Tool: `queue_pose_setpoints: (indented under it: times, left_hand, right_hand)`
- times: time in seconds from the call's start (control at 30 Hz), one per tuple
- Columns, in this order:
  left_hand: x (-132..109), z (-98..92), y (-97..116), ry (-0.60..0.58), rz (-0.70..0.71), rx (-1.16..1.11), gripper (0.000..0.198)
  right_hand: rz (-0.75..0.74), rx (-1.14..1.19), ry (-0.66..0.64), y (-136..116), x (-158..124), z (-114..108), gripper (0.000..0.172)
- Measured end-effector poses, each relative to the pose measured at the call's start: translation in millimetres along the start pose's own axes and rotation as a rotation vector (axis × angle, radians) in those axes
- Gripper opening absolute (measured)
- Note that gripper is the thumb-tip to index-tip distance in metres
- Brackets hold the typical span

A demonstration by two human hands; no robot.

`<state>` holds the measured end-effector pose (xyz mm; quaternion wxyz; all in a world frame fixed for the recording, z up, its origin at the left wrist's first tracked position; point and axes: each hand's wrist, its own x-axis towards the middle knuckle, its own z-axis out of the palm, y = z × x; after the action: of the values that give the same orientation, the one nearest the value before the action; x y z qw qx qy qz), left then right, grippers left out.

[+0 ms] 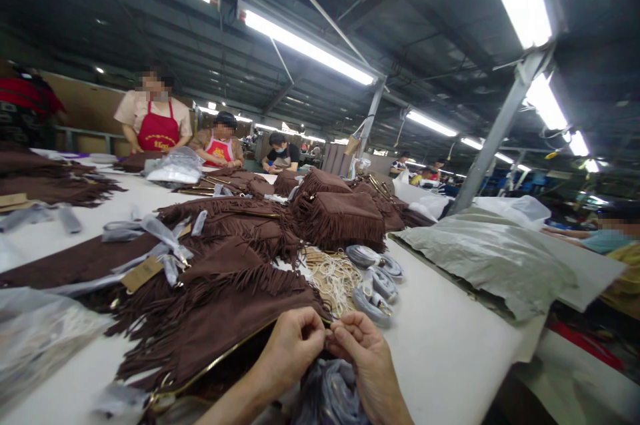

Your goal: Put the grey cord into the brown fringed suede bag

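Observation:
A brown fringed bag (235,318) lies in front of me with its gold zipper edge open toward me. My left hand (295,341) is closed in a pinch at the zipper's right end. Close beside it, my right hand (363,351) also pinches, fingertips nearly touching the left ones. What sits between the fingers is too small to make out. Below the hands is a grey plastic-wrapped bundle (333,395). Just beyond them lie a heap of white strings with brown tags (335,278) and several coiled, wrapped straps (375,291).
More brown fringed bags (345,218) are piled across the white table (440,345). Plastic wrapping (45,331) lies at left, a grey-green sheet (490,255) at right. People in red aprons (159,128) stand at the far side.

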<state>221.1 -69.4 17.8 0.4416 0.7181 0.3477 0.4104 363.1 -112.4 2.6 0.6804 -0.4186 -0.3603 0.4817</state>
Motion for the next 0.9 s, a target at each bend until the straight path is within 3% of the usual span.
queue_pose_setpoints:
  times: [0.6, 0.9]
  left_hand:
    - [0.2, 5.4, -2.5, 0.034, -0.023, -0.045, 0.015]
    - [-5.5, 16.0, -9.6, 0.113, -0.023, 0.002, 0.017]
  right_hand:
    - [-0.016, -0.002, -0.001, -0.7, 2.9, 2.6, 0.042]
    - [-0.104, -0.107, -0.044, 8.5, 3.4, -1.4, 0.037]
